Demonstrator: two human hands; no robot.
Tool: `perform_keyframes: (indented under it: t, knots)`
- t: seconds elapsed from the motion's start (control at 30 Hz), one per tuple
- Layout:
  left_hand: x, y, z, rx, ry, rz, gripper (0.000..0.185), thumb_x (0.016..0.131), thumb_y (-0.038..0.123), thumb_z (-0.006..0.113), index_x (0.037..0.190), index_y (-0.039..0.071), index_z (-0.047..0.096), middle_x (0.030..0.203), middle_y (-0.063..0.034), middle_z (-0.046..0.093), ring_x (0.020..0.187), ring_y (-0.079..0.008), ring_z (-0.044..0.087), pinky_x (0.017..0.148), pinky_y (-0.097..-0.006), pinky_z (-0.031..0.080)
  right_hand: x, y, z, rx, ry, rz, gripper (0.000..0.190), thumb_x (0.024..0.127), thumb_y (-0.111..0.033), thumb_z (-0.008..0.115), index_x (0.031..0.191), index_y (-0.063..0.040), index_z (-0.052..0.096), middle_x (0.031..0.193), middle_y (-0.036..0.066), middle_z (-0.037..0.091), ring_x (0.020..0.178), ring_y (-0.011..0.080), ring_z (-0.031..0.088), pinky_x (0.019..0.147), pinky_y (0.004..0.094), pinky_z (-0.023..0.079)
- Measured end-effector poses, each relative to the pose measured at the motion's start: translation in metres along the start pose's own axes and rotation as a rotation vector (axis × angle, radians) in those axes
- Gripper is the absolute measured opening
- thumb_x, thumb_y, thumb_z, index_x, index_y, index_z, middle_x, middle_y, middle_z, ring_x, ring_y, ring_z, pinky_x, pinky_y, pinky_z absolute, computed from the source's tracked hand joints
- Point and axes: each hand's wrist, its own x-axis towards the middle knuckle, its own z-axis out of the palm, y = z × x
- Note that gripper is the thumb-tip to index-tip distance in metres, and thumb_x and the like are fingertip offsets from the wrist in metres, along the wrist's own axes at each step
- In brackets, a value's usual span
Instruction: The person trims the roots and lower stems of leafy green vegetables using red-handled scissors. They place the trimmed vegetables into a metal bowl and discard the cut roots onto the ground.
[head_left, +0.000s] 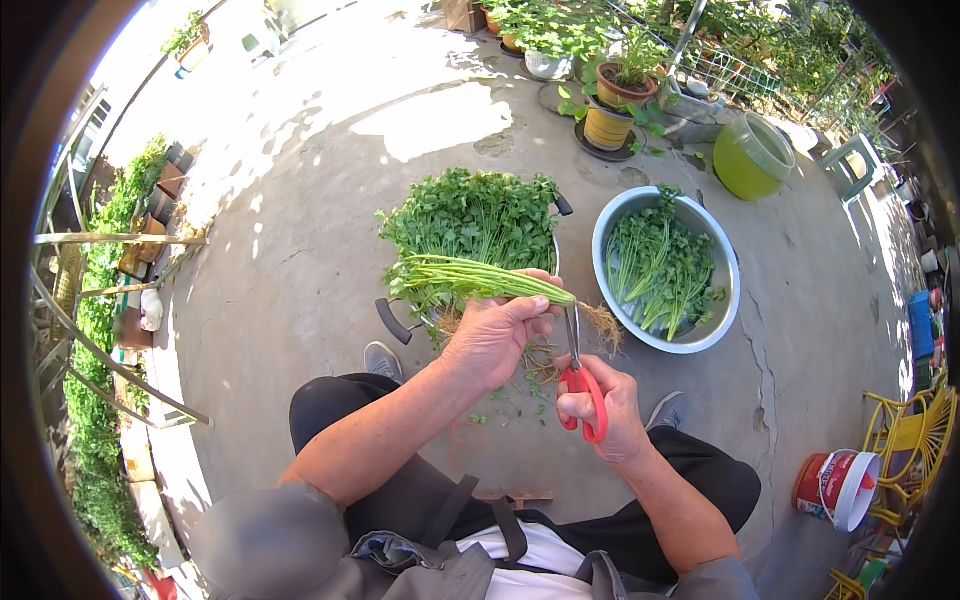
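Note:
My left hand (499, 330) grips a bunch of leafy green stems (480, 279), roots pointing right. The stringy brown roots (604, 328) hang past the stem ends. In my right hand (607, 405) is a pair of scissors with red handles (598, 401); the blades point up and meet the bunch where stems and roots join. Behind the left hand, a heap of leafy greens (480, 214) fills a dark-handled container, mostly hidden. A round metal basin (731, 300) to the right holds more greens (656, 270). Loose roots (541, 366) lie on the ground below the hands.
Potted plants (609, 124) and a yellow-green tub (752, 157) stand beyond the basin. At the lower right are a red and white bucket (832, 487) and a yellow chair (904, 442). A curved metal frame (112, 341) stands at the left. Cracked concrete (750, 390) runs beside the basin.

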Motion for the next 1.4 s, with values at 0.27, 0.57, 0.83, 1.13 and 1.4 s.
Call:
perform_keyframes:
  t: [0.27, 0.57, 0.83, 1.13, 1.4]
  knots:
    - [-0.002, 0.006, 0.004, 0.159, 0.1, 0.046, 0.03, 0.087, 0.0, 0.069, 0.117, 0.001, 0.061, 0.103, -0.0099, 0.07, 0.082, -0.0152, 0.066, 0.067, -0.027, 0.054, -0.003, -0.002, 0.0, -0.821, 0.158, -0.687, 0.064, 0.067, -0.013, 0.09, 0.12, 0.004, 0.061, 0.072, 0.004, 0.062, 0.059, 0.0124, 0.057, 0.058, 0.0243, 0.046]
    - [-0.018, -0.01, 0.013, 0.478, -0.06, -0.016, 0.021, 0.085, 0.001, 0.071, 0.106, 0.0, 0.067, 0.087, -0.0035, 0.068, 0.075, -0.0103, 0.062, 0.067, -0.027, 0.052, 0.015, -0.035, -0.017, -0.764, 0.419, -0.619, 0.065, 0.071, -0.002, 0.086, 0.128, 0.004, 0.057, 0.088, 0.008, 0.069, 0.071, 0.0126, 0.065, 0.07, 0.0273, 0.054]
    - [-0.019, -0.014, 0.015, 0.491, -0.182, -0.102, 0.025, 0.089, 0.007, 0.072, 0.112, -0.001, 0.067, 0.089, -0.0026, 0.068, 0.076, -0.0078, 0.061, 0.069, -0.0245, 0.052, 0.012, -0.038, -0.015, -0.523, 0.283, -0.363, 0.056, 0.074, 0.003, 0.078, 0.126, 0.005, 0.056, 0.084, 0.006, 0.069, 0.073, 0.0074, 0.064, 0.067, 0.0237, 0.053]
    - [-0.018, -0.017, 0.013, 0.519, -0.254, -0.127, 0.03, 0.093, 0.012, 0.069, 0.12, -0.001, 0.064, 0.091, -0.0009, 0.067, 0.077, -0.0058, 0.06, 0.068, -0.0233, 0.051, 0.014, -0.033, -0.017, -0.385, 0.294, -0.266, 0.052, 0.076, 0.003, 0.075, 0.124, 0.005, 0.056, 0.085, 0.008, 0.07, 0.074, 0.0078, 0.065, 0.066, 0.0229, 0.053]
    - [-0.019, -0.012, 0.018, 0.571, -0.22, -0.154, 0.026, 0.091, 0.013, 0.07, 0.115, 0.003, 0.067, 0.089, 0.0012, 0.066, 0.074, -0.0035, 0.057, 0.064, -0.0217, 0.048, 0.014, -0.036, -0.012, -0.286, 0.309, -0.274, 0.046, 0.081, 0.004, 0.072, 0.124, 0.007, 0.053, 0.084, 0.007, 0.069, 0.072, 0.0073, 0.064, 0.063, 0.022, 0.052]
